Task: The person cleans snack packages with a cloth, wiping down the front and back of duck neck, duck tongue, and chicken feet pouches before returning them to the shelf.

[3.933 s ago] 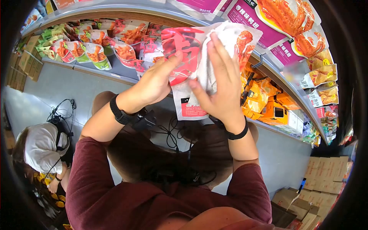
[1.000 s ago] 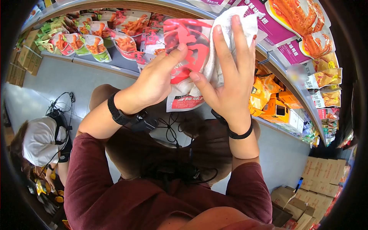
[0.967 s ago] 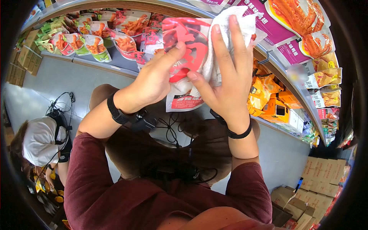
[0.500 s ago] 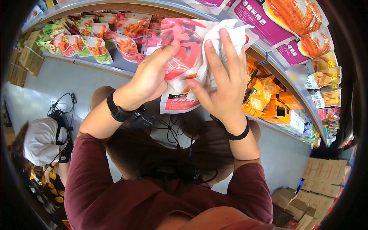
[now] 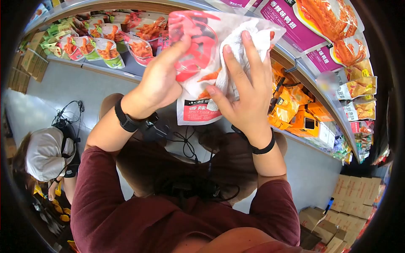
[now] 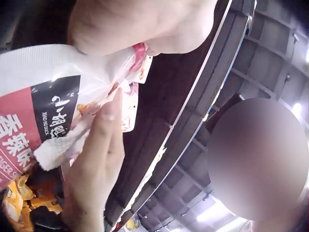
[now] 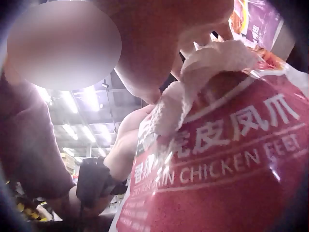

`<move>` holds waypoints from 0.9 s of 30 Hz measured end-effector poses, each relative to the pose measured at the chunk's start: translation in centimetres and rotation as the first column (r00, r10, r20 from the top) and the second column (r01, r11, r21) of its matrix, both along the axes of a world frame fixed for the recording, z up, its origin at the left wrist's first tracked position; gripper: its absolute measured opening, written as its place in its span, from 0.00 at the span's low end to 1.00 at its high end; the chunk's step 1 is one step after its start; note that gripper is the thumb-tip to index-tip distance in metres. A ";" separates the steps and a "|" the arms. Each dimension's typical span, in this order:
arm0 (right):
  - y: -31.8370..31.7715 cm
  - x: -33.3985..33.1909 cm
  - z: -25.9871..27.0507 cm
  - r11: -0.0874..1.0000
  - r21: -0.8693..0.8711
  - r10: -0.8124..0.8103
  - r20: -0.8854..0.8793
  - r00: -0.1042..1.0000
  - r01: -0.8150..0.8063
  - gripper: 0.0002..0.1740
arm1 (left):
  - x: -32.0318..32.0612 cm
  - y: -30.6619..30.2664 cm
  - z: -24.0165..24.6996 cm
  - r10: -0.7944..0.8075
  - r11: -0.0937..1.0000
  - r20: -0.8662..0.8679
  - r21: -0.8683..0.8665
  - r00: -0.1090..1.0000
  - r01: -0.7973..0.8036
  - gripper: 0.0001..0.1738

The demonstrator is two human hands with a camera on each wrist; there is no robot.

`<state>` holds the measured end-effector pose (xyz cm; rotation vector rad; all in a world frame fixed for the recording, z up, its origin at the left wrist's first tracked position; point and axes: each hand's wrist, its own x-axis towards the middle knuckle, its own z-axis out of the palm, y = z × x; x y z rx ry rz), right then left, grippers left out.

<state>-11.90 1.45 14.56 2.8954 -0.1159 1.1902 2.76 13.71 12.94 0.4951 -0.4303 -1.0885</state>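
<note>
My left hand (image 5: 162,78) grips a pink and white snack pouch (image 5: 196,55) by its left side, thumb across the front. The right wrist view shows "CHICKEN FEET" printed on the pouch's red band (image 7: 217,164). A crumpled white cloth (image 5: 247,36) lies over the pouch's right part. My right hand (image 5: 249,92) presses that cloth against the pouch with fingers spread and straight, its thumb near the lower print. In the left wrist view, the cloth's corner (image 6: 53,152) sticks out beside the right hand's fingers.
Snack pouches (image 5: 107,48) stand along the shelf at left, and purple duck wing packs (image 5: 282,21) at upper right. Orange packages (image 5: 291,105) fill the lower shelf. Another person (image 5: 48,156) is low at left. Cardboard boxes (image 5: 354,194) are stacked at lower right.
Over the last second the right hand and cloth have slid down and left from the pouch's upper right corner. The left hand has shifted slightly left with the pouch, exposing more of it.
</note>
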 end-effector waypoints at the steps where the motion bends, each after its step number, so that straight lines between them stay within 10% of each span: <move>1: -0.1 0.0 -0.3 1.000 -0.003 -0.012 0.014 1.000 0.012 0.41 | 0.7 0.2 0.1 -0.069 0.994 0.028 -0.087 0.997 0.071 0.21; 27: -1.1 -0.3 0.8 0.998 0.038 -0.044 0.115 0.992 0.040 0.48 | 0.5 0.4 0.4 -0.148 0.978 -0.091 -0.160 0.985 0.132 0.23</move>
